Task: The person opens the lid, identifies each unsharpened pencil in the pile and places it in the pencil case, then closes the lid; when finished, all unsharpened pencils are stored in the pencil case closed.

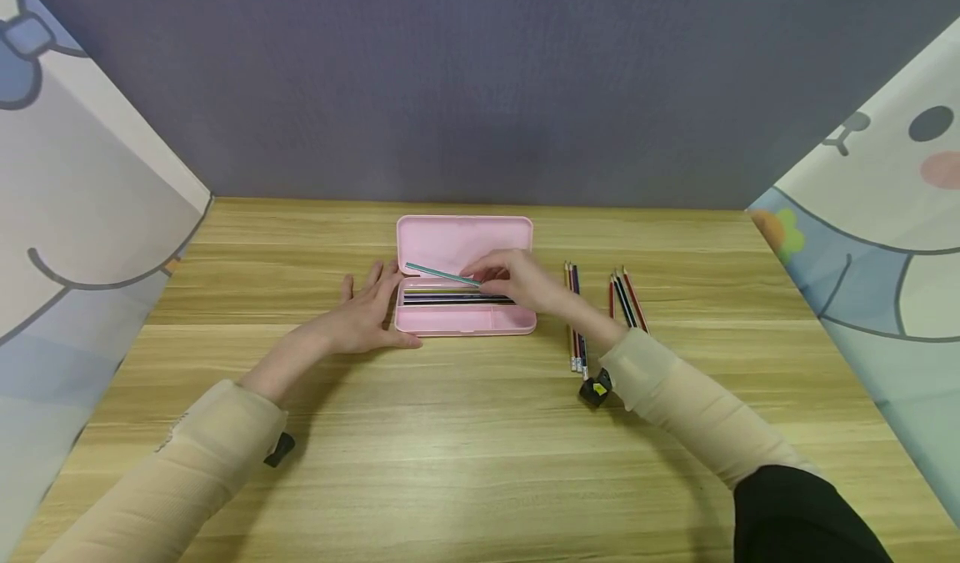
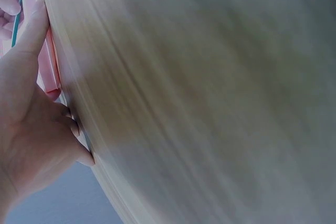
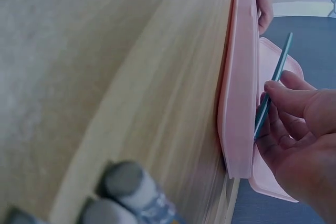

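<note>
A pink pencil case (image 1: 444,323) lies with its lid (image 1: 465,239) folded back behind it. Several pencils (image 1: 450,299) lie side by side in its rear compartment; the narrow front one shows bare pink plastic. My right hand (image 1: 521,281) pinches a teal pencil (image 1: 435,273) between thumb and fingers, tilted over the case, its far end up and to the left. In the right wrist view the teal pencil (image 3: 280,66) slants above the case wall (image 3: 241,87). My left hand (image 1: 362,317) rests at the case's left end, fingers spread, with its thumb along the front corner.
To the right of the case, a row of pencils (image 1: 574,329) lies beneath my right forearm. Farther right is another small group of pencils (image 1: 628,300). A grey panel (image 1: 480,87) rises behind the wooden table (image 1: 465,446), and printed panels (image 1: 885,238) stand on both sides.
</note>
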A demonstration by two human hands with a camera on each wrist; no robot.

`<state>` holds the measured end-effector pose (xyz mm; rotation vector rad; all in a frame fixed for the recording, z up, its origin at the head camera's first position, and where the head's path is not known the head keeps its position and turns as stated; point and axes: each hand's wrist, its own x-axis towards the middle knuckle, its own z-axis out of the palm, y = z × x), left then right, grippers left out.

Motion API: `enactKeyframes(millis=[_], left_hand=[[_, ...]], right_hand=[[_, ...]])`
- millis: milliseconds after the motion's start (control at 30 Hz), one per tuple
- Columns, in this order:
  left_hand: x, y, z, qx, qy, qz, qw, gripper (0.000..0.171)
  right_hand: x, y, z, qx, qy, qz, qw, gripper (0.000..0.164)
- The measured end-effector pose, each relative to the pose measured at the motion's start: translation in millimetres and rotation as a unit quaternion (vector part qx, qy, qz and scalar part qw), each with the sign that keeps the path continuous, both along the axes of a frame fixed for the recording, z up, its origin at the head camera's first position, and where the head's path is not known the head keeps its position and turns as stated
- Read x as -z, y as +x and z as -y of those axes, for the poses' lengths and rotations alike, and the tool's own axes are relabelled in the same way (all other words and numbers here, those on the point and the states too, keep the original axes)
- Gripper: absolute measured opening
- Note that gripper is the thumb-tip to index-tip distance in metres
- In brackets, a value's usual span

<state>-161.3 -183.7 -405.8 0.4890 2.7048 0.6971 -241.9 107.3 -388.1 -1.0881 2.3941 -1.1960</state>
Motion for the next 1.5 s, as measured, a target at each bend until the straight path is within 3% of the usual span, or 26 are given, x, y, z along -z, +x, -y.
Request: enactKeyframes(millis=[867,1200,1500], left_hand=[[-0.3,0.7,1,0.002,0.006,0.000,1.0000,0.101],[-2.4,1.2,1,-0.001,0.004,0.004,1.0000,0.101],[-1.1,-0.4,1,-0.001,-0.001,0.008,1.0000,0.106]], right_hand=[[8.7,3.2,-3,0.005,0.012,0.016,1.000,0.033],[0.8,3.6,-16,0.050,0.010,-0.015,0.999,0.028],[-0.2,7.4,-35,0.090,-0.023,-0.036,0.995,0.027]])
